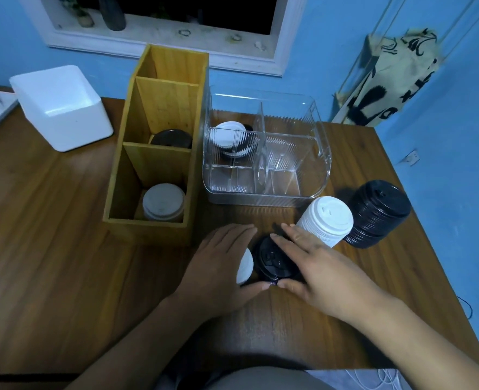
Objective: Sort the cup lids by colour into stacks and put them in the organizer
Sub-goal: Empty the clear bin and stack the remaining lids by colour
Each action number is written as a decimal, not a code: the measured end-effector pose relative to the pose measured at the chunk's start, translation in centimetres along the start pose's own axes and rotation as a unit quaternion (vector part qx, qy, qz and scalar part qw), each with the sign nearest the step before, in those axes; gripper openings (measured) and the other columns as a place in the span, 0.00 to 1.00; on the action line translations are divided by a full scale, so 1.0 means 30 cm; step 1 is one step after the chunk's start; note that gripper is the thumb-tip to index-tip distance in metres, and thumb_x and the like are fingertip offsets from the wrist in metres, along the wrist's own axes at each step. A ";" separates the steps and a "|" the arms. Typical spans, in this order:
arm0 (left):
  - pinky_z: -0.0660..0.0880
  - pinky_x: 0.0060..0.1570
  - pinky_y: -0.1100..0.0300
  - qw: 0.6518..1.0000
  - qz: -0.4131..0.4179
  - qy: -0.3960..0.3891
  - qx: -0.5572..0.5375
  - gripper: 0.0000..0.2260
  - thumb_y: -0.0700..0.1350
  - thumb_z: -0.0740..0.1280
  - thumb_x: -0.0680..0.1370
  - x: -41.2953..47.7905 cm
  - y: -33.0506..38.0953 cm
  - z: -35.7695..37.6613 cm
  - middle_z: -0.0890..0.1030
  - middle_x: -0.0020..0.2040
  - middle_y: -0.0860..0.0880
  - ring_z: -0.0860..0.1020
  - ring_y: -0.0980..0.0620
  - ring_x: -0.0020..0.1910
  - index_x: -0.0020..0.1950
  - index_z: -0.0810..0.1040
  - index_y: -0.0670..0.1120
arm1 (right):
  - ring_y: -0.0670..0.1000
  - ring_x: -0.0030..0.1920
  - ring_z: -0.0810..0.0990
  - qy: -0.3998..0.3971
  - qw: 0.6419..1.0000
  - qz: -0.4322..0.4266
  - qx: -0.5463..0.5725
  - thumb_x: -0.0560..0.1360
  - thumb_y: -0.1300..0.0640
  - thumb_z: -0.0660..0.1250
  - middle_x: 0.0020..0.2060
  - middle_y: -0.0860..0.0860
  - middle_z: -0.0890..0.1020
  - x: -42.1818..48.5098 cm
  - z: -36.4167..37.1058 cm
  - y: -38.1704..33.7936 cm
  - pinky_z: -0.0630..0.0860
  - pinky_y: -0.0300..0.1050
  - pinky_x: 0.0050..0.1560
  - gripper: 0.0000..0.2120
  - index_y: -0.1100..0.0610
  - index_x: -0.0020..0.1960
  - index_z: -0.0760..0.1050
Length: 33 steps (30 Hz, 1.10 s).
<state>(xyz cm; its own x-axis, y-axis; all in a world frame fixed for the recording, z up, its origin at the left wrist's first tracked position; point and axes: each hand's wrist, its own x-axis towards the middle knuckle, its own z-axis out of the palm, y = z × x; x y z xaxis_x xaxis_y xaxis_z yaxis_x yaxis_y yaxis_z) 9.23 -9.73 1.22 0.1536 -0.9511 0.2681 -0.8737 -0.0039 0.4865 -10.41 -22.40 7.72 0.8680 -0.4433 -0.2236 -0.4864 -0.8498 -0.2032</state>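
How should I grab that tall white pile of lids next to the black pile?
Probably grip the white stack low round its ribbed sides, coming from the near side. The black stack crowds its right, and lifting by the top lid would likely leave the lower lids behind.

Room in a home; blue painted wall (317,52); white-framed window (283,38) with a dark bottle (114,12) on its sill; printed cloth bag (387,80) hanging at right; wall socket (411,158); wood-grain table (49,220) with a foam box (60,108)
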 end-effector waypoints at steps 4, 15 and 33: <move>0.63 0.76 0.55 0.999 -0.012 -0.020 -0.043 0.43 0.64 0.73 0.71 -0.050 -0.031 -0.017 0.65 0.78 0.53 0.63 0.55 0.77 0.80 0.62 0.47 | 0.42 0.77 0.60 0.053 0.998 -0.022 0.037 0.77 0.38 0.66 0.78 0.43 0.63 0.033 -0.121 -0.002 0.46 0.26 0.72 0.34 0.46 0.80 0.61; 0.48 0.67 0.78 0.992 -0.093 -0.048 -0.069 0.41 0.63 0.70 0.75 -0.080 -0.054 -0.010 0.60 0.79 0.59 0.53 0.68 0.73 0.82 0.54 0.55 | 0.52 0.53 0.81 0.196 0.978 -0.055 0.051 0.80 0.55 0.67 0.52 0.51 0.85 0.594 -0.411 -0.010 0.77 0.48 0.57 0.10 0.53 0.60 0.81; 0.54 0.74 0.68 0.990 -0.097 -0.037 -0.097 0.38 0.64 0.67 0.77 -0.083 -0.073 0.007 0.58 0.79 0.61 0.54 0.65 0.76 0.81 0.53 0.57 | 0.63 0.57 0.81 -0.223 0.963 0.131 -0.073 0.59 0.34 0.81 0.66 0.56 0.77 1.088 -0.465 -0.045 0.81 0.60 0.57 0.50 0.57 0.73 0.69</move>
<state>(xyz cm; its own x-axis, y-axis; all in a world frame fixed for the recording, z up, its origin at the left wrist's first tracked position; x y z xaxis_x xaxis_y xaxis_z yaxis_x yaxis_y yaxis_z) 10.67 -7.42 -0.70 0.2692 -0.9583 0.0961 -0.7254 -0.1361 0.6748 19.98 -39.71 13.98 0.5723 -0.5089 -0.6431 -0.6347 -0.7714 0.0455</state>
